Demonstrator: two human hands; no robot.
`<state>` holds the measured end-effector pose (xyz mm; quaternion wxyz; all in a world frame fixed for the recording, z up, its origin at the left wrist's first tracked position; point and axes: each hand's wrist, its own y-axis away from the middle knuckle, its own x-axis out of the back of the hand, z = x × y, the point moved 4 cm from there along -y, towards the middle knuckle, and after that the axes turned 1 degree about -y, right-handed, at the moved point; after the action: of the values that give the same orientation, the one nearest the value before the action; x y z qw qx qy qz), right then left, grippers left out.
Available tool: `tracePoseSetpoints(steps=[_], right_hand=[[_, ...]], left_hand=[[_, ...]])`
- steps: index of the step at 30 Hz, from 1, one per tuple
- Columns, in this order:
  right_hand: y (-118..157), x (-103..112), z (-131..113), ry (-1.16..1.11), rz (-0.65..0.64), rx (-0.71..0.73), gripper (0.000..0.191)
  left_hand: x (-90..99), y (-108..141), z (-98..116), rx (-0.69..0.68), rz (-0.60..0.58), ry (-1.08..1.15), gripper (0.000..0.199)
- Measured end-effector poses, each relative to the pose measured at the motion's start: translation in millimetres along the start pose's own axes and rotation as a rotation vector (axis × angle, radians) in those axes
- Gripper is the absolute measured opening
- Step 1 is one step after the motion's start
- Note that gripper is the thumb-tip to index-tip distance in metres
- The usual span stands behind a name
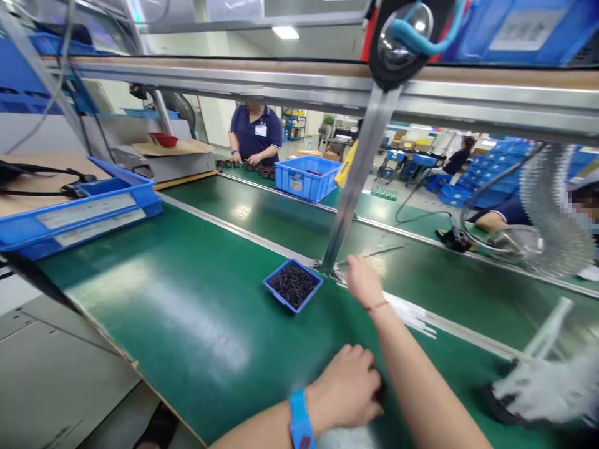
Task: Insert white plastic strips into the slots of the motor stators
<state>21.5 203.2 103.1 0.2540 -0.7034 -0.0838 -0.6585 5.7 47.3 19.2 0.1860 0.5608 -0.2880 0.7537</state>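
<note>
My right hand (362, 282) reaches to the foot of the metal post (349, 187), its fingers closed together. What they pinch, if anything, is too small to make out; a thin rod (386, 251) shows just beyond them. Nearer to me, my left hand (347, 388), with a blue wristband (301, 419), is curled low over the green work surface (187, 312). A dark thing shows partly by its fingers, mostly hidden. To the left of my right hand stands a small blue tray (306, 304) full of small dark pieces (293, 284).
At right, another person's white-gloved hand (547, 393) is by a dark round thing (498, 405). Stacked blue bins (93, 212) stand at left. A large blue crate (299, 181) and a co-worker (257, 134) are across the line. A shelf beam (281, 78) crosses overhead.
</note>
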Motion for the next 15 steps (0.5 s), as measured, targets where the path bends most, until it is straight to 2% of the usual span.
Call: tracePoseSetpoints(steps=[3,5,8,11,15], right_hand=[[24.7,-26.3,48.8,0.102,-0.020,-0.135,0.029],[43.4,-51.3,82.3,0.226,-0.028,-0.162,0.031],[66.1,-92.1,119.1,0.312,-0.087,-0.118,0.049],[85.4,-117.7,136.3,0.263,-0.183,-0.121,0.059],[103.0,-117.9,137.8,0.131,-0.153,-0.055,0.055]], left_hand=[[-18.0,-4.4,6.5,-0.133,0.134,-0.112,0.028],[-33.2,-12.4,3.1,-0.058,0.177,-0.173,0.023],[-47.7,-20.3,-1.2,0.002,0.196,-0.219,0.023],[-45.2,-18.5,-2.9,-0.031,0.182,-0.215,0.022],[-28.0,-13.6,-7.0,-0.070,0.085,-0.154,0.024]])
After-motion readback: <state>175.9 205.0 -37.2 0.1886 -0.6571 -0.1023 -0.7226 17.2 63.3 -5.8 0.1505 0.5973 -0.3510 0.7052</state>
